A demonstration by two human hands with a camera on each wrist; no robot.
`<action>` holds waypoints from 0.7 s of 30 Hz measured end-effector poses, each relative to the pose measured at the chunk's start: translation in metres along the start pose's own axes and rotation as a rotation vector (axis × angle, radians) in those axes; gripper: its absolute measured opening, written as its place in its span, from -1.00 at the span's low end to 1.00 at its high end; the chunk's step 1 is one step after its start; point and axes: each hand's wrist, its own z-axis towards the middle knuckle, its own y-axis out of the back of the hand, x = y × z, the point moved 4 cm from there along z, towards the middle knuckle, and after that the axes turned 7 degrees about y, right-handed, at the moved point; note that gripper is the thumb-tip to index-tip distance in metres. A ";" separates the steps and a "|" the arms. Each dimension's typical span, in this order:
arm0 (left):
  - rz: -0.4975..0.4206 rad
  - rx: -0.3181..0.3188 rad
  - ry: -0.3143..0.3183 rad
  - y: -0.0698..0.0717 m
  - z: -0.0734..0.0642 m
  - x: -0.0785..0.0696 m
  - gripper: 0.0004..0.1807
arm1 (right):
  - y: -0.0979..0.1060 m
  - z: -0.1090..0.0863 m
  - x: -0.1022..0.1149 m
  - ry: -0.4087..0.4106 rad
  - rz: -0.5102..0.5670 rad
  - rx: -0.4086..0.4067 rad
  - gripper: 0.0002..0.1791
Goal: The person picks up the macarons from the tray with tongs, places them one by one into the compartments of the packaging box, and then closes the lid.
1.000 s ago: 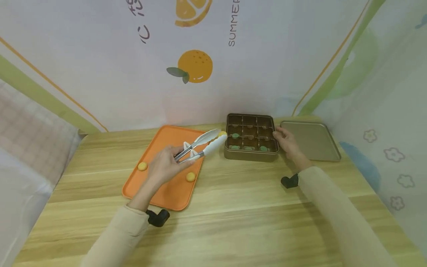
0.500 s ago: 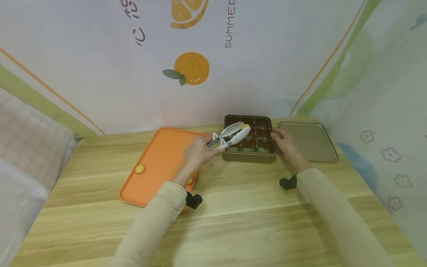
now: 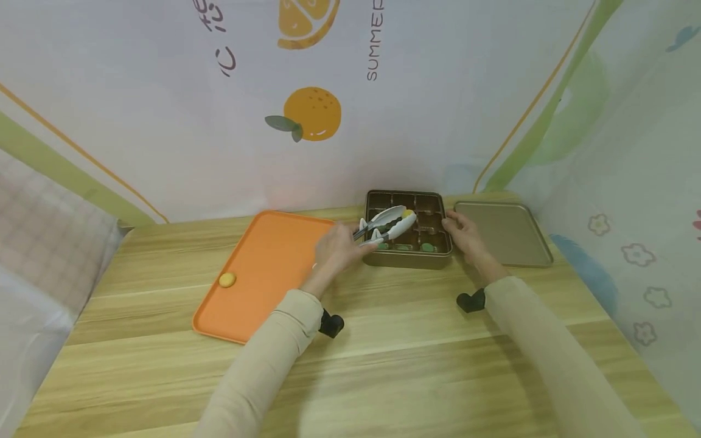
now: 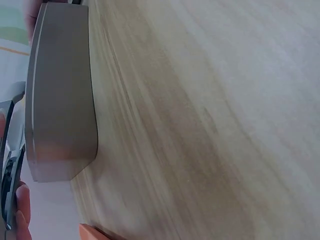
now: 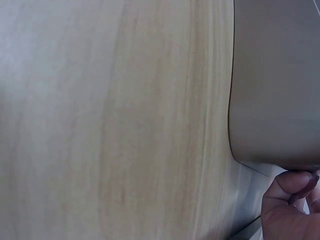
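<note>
My left hand (image 3: 335, 249) grips metal tongs with pale scalloped tips (image 3: 395, 222), which extend over the box. Between the tips sits a small round yellow cookie (image 3: 408, 213). Below is a brown box (image 3: 408, 260) with a divided insert; green pieces (image 3: 428, 247) lie in front compartments, and the tongs cover part of the left side. At the box's right side my right hand (image 3: 465, 236) holds the wall near the rim; in the right wrist view the thumb (image 5: 292, 182) touches the corner. Another yellow cookie (image 3: 227, 280) lies on the orange tray (image 3: 268, 261).
A flat brownish tray-like lid (image 3: 506, 234) lies right of the box, behind my right hand. My left forearm crosses the orange tray's right part and hides it. A printed cloth (image 3: 219, 140) hangs along the back edge of the wooden table (image 3: 394, 340).
My left hand has carried the tongs and cookie rightward from above the orange tray to over the box. The right hand stays at the box's side. The camera view has shifted slightly.
</note>
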 end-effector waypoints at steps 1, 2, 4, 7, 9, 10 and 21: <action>0.004 0.002 0.000 0.000 0.000 0.000 -0.30 | 0.000 0.000 0.000 0.000 -0.002 0.001 -0.36; 0.009 0.005 0.001 -0.001 -0.001 0.000 -0.29 | -0.001 0.000 0.001 0.001 -0.001 0.001 -0.36; 0.018 0.008 -0.004 -0.001 -0.001 0.000 -0.28 | -0.001 0.000 0.001 -0.001 0.000 0.002 -0.36; 0.030 0.008 -0.010 -0.001 -0.002 0.001 -0.27 | -0.001 0.000 0.000 -0.011 -0.005 0.005 -0.35; 0.028 0.005 -0.011 -0.001 -0.003 0.002 -0.27 | -0.001 -0.001 0.000 -0.013 0.000 0.006 -0.35; 0.024 0.004 -0.011 -0.001 -0.003 0.002 -0.27 | -0.002 0.000 -0.001 -0.011 0.002 0.008 -0.35; -0.005 -0.012 -0.045 0.007 -0.013 0.008 -0.28 | 0.000 -0.002 0.001 -0.031 0.006 0.026 -0.33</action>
